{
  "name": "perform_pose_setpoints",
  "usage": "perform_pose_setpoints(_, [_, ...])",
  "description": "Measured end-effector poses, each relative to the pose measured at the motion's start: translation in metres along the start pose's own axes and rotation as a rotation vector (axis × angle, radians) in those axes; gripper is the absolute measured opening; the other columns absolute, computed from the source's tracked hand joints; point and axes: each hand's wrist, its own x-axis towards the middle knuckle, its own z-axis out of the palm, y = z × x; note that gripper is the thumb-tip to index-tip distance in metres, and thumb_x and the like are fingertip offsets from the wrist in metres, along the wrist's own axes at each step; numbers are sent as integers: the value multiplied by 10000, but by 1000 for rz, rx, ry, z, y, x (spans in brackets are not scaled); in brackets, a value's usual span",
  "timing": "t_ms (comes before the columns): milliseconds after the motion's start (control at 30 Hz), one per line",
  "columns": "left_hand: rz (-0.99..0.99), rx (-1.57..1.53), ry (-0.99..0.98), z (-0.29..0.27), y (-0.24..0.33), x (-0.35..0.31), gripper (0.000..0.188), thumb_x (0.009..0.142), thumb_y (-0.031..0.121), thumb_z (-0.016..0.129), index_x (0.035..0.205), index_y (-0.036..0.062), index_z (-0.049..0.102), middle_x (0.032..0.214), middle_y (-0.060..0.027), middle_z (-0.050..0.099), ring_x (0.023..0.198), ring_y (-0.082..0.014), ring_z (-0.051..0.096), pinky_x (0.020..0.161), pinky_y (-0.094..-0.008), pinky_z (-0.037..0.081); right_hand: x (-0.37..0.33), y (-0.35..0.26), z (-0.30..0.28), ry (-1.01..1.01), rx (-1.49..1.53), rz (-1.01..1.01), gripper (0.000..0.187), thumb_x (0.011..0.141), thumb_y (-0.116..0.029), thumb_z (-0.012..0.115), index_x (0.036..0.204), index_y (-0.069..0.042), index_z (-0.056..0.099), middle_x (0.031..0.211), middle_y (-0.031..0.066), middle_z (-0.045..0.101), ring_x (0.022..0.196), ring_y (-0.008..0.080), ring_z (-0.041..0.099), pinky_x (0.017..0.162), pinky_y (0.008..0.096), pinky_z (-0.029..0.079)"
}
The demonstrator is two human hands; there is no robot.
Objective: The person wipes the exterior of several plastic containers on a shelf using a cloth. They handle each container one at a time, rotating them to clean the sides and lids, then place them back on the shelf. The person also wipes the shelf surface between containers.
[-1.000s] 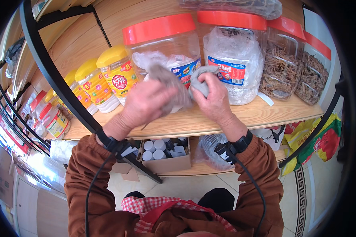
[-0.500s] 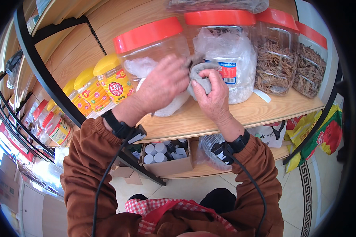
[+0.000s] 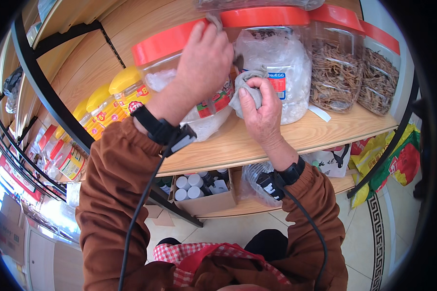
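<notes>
My right hand (image 3: 264, 106) grips a bunched grey cloth (image 3: 247, 87) in front of a clear jar with a red lid (image 3: 264, 16) and a white plastic bag inside. Up at the red lid (image 3: 167, 41) of the large jar to its left is my left hand (image 3: 206, 60), fingers bent over a grey bit of cloth (image 3: 214, 20) at the lid's rim. Another dark grey piece shows between the two jars; whether it all joins into one cloth is hidden behind my left hand. White bagged contents and a colourful label show in the left jar.
Two jars of dried brown pieces (image 3: 336, 72) stand at the right of the wooden shelf (image 3: 277, 140). Yellow-lidded containers (image 3: 126, 80) line the left, beside a black shelf post (image 3: 48, 82). Below sits a cardboard box (image 3: 209, 203) of white-capped bottles.
My left hand has moved up from the jar's front to its red lid. My right hand stays nearly in place with the cloth. The view has shifted slightly.
</notes>
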Motion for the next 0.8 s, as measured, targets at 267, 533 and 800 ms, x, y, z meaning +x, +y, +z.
perform_pose_setpoints(267, [332, -242, -132, 7, 65, -79, 287, 833, 239, 652, 1021, 59, 774, 1133, -121, 679, 1268, -341, 570, 1249, -538, 309, 1, 1, -2, 16, 39, 14, 192, 970, -144, 742, 1068, -13, 642, 1007, 167, 697, 925, 347, 690, 826, 417, 550])
perform_pose_setpoints(533, [218, -384, -63, -15, 48, -167, 380, 838, 191, 695, 1211, 145, 748, 1271, -76, 666, 1321, -315, 575, 1207, -516, 376, -2, 6, 4, -140, -46, -40, 194, 945, -131, 761, 1045, -26, 631, 976, 165, 685, 908, 395, 686, 831, 442, 553])
perform_pose_setpoints(800, [-675, -661, 305, 13, -24, -184, 415, 867, 50, 712, 1280, 78, 680, 1225, -140, 666, 1159, -366, 620, 1028, -468, 472, -9, 8, 9, -278, -177, -58, 388, 905, -157, 799, 1202, -47, 575, 1177, 185, 617, 1071, 398, 644, 904, 459, 545])
